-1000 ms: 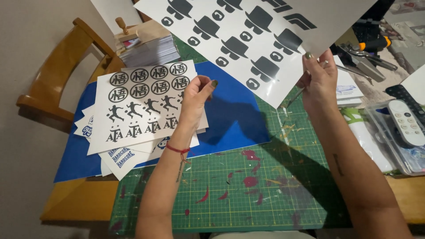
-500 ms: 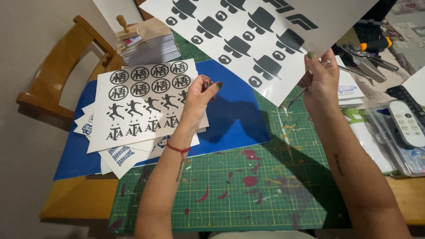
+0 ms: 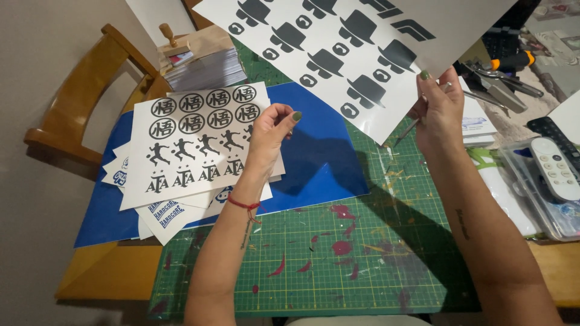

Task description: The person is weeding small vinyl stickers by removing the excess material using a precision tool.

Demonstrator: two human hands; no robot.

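Green cutting mat [image 3: 338, 265]: laid on a wooden table [image 3: 96, 278], marked with red paint splashes and scraps.

Blue sheet [image 3: 320, 163]: spread flat across the mat's left part and over the table edge.

Large white sticker sheet [image 3: 362, 54]: printed with dark hat shapes, held raised above the mat's far side, pinched at its lower edge by the right hand [image 3: 440, 115], which is closed on the sheet together with a thin metal tool [image 3: 406, 131].

Stack of white sticker sheets [image 3: 193, 145]: laid on the blue sheet, the top one printed with round emblems and running figures.

Left hand [image 3: 269, 136]: rested on the stack's right edge, fingers loosely curled, nothing seen gripped.

Pile of cards [image 3: 205, 69]: placed beyond the stack, a wooden stamp [image 3: 172, 42] set on top.

White remote [image 3: 553, 169]: laid in a clear tray at the right.
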